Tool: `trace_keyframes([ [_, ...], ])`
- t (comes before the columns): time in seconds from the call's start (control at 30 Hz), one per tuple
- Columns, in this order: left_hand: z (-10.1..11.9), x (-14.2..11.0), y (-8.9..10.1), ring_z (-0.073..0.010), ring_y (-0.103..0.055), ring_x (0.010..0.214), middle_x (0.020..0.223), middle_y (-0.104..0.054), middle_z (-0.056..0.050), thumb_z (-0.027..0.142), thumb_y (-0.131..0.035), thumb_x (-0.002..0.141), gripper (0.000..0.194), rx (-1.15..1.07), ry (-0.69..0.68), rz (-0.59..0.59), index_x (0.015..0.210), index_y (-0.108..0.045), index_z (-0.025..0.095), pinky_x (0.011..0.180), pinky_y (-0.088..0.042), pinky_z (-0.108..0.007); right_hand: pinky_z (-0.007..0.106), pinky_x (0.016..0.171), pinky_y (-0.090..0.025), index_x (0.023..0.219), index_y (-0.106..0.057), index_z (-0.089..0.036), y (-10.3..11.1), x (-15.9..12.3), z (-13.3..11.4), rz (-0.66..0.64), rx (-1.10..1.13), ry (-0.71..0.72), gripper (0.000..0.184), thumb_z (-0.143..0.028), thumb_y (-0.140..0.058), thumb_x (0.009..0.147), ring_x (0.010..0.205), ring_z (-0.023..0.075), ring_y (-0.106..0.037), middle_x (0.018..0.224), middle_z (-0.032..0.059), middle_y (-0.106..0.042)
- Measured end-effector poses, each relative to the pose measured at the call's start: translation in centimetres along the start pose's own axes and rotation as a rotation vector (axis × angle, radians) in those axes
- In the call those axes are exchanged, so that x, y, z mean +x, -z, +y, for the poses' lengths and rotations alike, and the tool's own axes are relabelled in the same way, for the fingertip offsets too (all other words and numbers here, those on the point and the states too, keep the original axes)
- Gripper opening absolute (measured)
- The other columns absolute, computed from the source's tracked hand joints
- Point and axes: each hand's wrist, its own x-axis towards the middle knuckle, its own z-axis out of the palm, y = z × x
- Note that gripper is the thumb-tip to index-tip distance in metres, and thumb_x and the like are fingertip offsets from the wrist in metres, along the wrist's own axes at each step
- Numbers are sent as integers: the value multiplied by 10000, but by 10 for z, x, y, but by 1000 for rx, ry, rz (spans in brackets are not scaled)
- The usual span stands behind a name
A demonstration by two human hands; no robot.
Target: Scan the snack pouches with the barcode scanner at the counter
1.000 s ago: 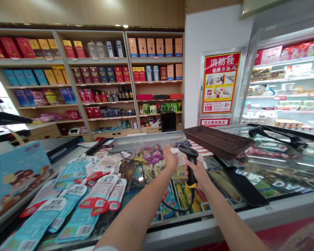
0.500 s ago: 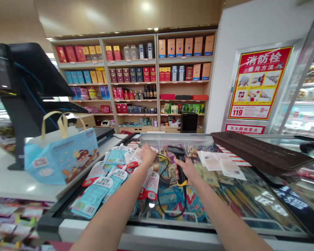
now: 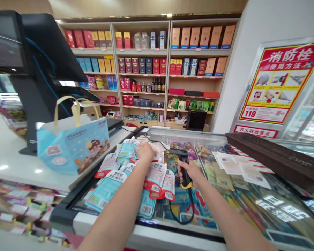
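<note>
My right hand [image 3: 192, 170] is wrapped round the handle of a black and yellow barcode scanner [image 3: 178, 152], whose head points left above the glass. A black cable loops down from the scanner's handle. Over a heap of drink pouches, my left hand [image 3: 144, 151] lies with its fingers spread on the right edge of a blue pouch [image 3: 126, 149]. Red and white pouches [image 3: 156, 176] lie to the right of my left forearm. Another blue pouch [image 3: 107, 188] is at the heap's front left. My left forearm hides part of the heap.
The pouches lie on a glass-topped freezer [image 3: 211, 209] with packaged goods inside. A blue paper bag [image 3: 73, 146] stands on the white counter [image 3: 5, 153] beside a dark register screen [image 3: 54, 45]. Paper slips [image 3: 240, 167] and a brown basket [image 3: 272, 157] are on the right.
My left hand has shifted from a white and red pouch onto the blue pouch at its left. The right hand still grips the scanner. The camera view has turned left and down.
</note>
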Motion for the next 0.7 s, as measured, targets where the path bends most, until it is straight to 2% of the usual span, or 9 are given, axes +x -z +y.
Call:
trace_keyframes([
  [0.17, -3, -1, 12, -300, -598, 1122, 1158, -641, -220, 177, -447, 853, 347, -48, -23, 11, 1158, -586, 91, 1085, -260, -529, 216, 358, -425, 669, -536, -173, 2, -3, 1, -11, 6, -24, 331, -449, -719, 684, 335, 81, -456, 430, -41, -529],
  [0.23, -6, -1, 21, -287, -641, 1043, 1065, -676, -205, 147, -395, 871, 311, -89, 7, 16, 1114, -585, 103, 1037, -331, -500, 217, 365, -425, 660, -532, -172, 2, -5, -1, -2, 4, -8, 336, -452, -718, 677, 338, 81, -456, 426, -40, -526],
  [0.3, -10, -1, 29, -289, -661, 980, 998, -685, -195, 184, -380, 895, 290, -168, 51, 83, 1117, -554, 115, 932, -423, -446, 218, 369, -422, 641, -528, -170, 1, -7, -2, 1, -3, 12, 350, -463, -718, 665, 340, 80, -452, 415, -40, -518],
  [0.37, -12, 1, 33, -284, -667, 931, 945, -684, -170, 237, -379, 913, 270, -295, 67, 205, 1117, -522, 134, 833, -462, -392, 220, 369, -419, 620, -518, -169, 0, -9, -4, -8, -11, 25, 371, -484, -710, 657, 334, 78, -445, 401, -40, -506],
  [0.43, -12, 2, 28, -262, -662, 899, 911, -675, -134, 250, -381, 917, 226, -461, 49, 314, 1076, -513, 159, 788, -463, -351, 220, 362, -415, 639, -518, -170, -1, -10, -5, -24, -5, 37, 378, -495, -711, 642, 330, 78, -443, 409, -46, -507],
  [0.5, -9, 3, 17, -233, -649, 872, 891, -663, -100, 233, -396, 902, 160, -630, 23, 356, 993, -517, 181, 775, -459, -324, 218, 352, -416, 715, -529, -173, -3, -13, -7, -36, 16, 64, 380, -481, -730, 616, 339, 78, -451, 454, -59, -527],
  [0.6, -1, 3, -3, -209, -624, 808, 818, -633, -55, 221, -435, 857, 65, -816, 46, 313, 854, -498, 202, 750, -458, -310, 214, 349, -426, 802, -516, -189, -6, -16, -7, -63, 9, 100, 391, -442, -742, 609, 360, 78, -468, 515, -74, -549],
  [0.7, 4, 2, -15, -200, -596, 738, 723, -584, -18, 233, -451, 830, 40, -909, 83, 259, 796, -464, 217, 716, -456, -309, 217, 351, -428, 783, -487, -197, -6, -18, -5, -87, -47, 91, 362, -428, -723, 635, 360, 80, -468, 505, -80, -538],
])
